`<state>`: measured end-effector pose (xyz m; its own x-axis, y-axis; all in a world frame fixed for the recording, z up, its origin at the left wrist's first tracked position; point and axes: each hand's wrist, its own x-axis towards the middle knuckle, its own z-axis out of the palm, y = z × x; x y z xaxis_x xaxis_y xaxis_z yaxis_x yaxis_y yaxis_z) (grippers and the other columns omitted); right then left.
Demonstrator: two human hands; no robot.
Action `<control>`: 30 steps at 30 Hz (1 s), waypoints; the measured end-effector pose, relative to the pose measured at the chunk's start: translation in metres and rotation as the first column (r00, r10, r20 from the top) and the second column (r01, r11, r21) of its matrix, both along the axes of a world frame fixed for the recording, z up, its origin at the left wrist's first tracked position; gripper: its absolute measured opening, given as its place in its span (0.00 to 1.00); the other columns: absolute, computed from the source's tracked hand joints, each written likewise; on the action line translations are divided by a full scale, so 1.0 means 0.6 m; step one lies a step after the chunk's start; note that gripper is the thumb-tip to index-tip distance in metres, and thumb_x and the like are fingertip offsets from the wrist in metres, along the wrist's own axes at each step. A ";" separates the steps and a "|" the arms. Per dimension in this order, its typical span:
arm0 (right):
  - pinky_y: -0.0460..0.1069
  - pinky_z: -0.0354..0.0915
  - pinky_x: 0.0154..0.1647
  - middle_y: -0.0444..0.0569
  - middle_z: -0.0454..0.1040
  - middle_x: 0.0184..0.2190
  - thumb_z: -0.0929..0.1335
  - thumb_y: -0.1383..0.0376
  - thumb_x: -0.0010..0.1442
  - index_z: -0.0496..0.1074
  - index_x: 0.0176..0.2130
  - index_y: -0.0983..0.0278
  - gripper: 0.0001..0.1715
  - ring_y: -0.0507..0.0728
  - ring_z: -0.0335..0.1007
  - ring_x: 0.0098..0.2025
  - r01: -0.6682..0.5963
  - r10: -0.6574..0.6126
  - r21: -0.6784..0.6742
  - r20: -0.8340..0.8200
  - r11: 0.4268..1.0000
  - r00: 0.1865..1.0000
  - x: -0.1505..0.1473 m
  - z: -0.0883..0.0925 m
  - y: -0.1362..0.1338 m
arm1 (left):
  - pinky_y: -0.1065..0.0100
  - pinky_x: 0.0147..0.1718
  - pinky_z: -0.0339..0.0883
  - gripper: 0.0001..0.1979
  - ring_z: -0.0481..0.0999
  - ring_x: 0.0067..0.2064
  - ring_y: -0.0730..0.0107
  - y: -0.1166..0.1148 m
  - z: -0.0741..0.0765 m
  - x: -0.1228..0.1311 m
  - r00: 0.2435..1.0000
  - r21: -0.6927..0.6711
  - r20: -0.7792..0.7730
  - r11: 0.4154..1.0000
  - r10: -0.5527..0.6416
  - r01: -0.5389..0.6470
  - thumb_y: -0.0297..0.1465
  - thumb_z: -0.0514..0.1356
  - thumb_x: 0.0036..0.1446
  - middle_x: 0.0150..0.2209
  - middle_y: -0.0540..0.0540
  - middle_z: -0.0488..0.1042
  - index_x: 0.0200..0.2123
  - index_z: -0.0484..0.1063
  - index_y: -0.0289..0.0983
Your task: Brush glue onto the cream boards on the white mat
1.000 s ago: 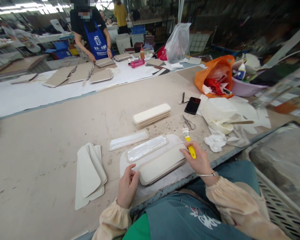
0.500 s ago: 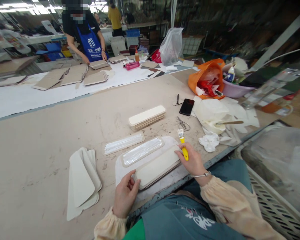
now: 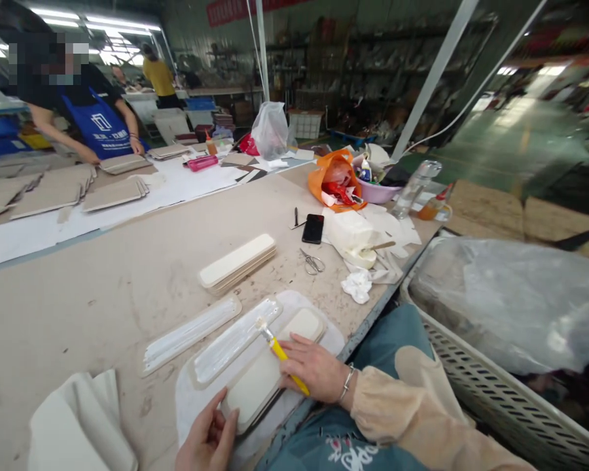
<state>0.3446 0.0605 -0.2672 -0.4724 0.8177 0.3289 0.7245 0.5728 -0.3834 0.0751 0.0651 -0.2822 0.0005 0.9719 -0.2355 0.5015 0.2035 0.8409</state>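
Observation:
My left hand pinches the near end of a long cream panel with rounded ends, which lies on a small stack by the table edge. Across the panel's middle rests my right hand, fingers laid over it, with a yellow-handled brush held in the same hand. White paste covers the brush tip. Just beyond lie two similar panels coated in shiny white, a nearer one and a farther one. A white sheet is underneath the panel stack and the nearer coated panel.
Stacked panels, scissors, a phone and crumpled tissue are ahead. Pale flexible pieces lie at left. A white paste tub stands at right; a plastic crate borders the table. A co-worker stands opposite.
The view has swung right. My right hand has moved from the panel's far end onto its middle, and the brush now points away over the coated panel. My left hand keeps its hold.

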 end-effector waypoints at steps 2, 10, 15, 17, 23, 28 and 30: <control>0.57 0.52 0.64 0.54 0.74 0.48 0.64 0.57 0.64 0.67 0.40 0.62 0.11 0.56 0.61 0.60 0.034 -0.034 -0.009 0.004 0.999 0.999 0.011 -0.009 0.000 | 0.71 0.25 0.68 0.37 0.71 0.23 0.71 0.001 -0.004 -0.002 1.000 0.008 0.005 1.000 -0.006 0.006 0.54 0.64 0.37 0.22 0.53 0.71 0.45 0.74 0.34; 0.63 0.60 0.59 0.55 0.73 0.50 0.67 0.63 0.61 0.65 0.41 0.60 0.07 0.61 0.64 0.58 0.380 -0.383 -0.050 -0.137 0.924 0.914 0.094 -0.015 0.009 | 0.71 0.26 0.68 0.35 0.70 0.23 0.72 0.002 -0.009 -0.003 0.999 0.033 -0.001 0.998 -0.053 0.053 0.53 0.63 0.42 0.23 0.53 0.70 0.48 0.72 0.34; 0.58 0.67 0.52 0.54 0.73 0.48 0.67 0.66 0.59 0.63 0.41 0.59 0.09 0.60 0.69 0.53 0.515 -0.535 -0.145 -0.242 0.845 0.810 0.093 -0.020 0.013 | 0.71 0.28 0.68 0.36 0.70 0.23 0.72 -0.001 -0.012 -0.005 0.997 0.049 -0.036 0.997 -0.064 0.066 0.53 0.62 0.43 0.24 0.53 0.69 0.49 0.71 0.32; 0.57 0.68 0.49 0.53 0.74 0.44 0.67 0.66 0.59 0.63 0.40 0.59 0.08 0.60 0.71 0.50 0.525 -0.551 -0.169 -0.245 0.835 0.798 0.090 -0.021 0.013 | 0.70 0.28 0.68 0.36 0.71 0.24 0.71 -0.002 -0.009 -0.004 0.997 0.041 -0.040 0.997 -0.061 0.063 0.53 0.62 0.43 0.25 0.52 0.70 0.48 0.71 0.32; 0.56 0.68 0.48 0.52 0.74 0.43 0.65 0.67 0.60 0.64 0.38 0.59 0.04 0.60 0.71 0.50 0.510 -0.531 -0.150 -0.292 0.847 0.795 0.086 -0.010 0.010 | 0.70 0.28 0.69 0.34 0.71 0.24 0.71 -0.003 -0.003 0.002 0.995 0.084 -0.069 0.994 -0.068 0.074 0.53 0.61 0.45 0.25 0.52 0.70 0.48 0.72 0.33; 0.55 0.70 0.44 0.51 0.75 0.45 0.68 0.63 0.57 0.61 0.39 0.59 0.11 0.58 0.74 0.43 0.532 -0.593 -0.277 -0.495 0.800 0.635 0.073 0.001 0.012 | 0.66 0.27 0.70 0.30 0.71 0.24 0.69 -0.002 -0.014 -0.005 0.982 0.216 -0.153 0.966 -0.110 0.142 0.51 0.60 0.47 0.26 0.50 0.70 0.46 0.73 0.35; 0.52 0.70 0.37 0.49 0.75 0.44 0.70 0.61 0.55 0.60 0.38 0.59 0.15 0.55 0.73 0.35 0.490 -0.603 -0.366 -0.601 0.791 0.524 0.065 0.009 0.018 | 0.64 0.30 0.72 0.28 0.74 0.30 0.65 0.005 -0.009 -0.014 0.968 0.258 -0.205 0.947 -0.142 0.193 0.49 0.61 0.47 0.33 0.45 0.73 0.47 0.74 0.36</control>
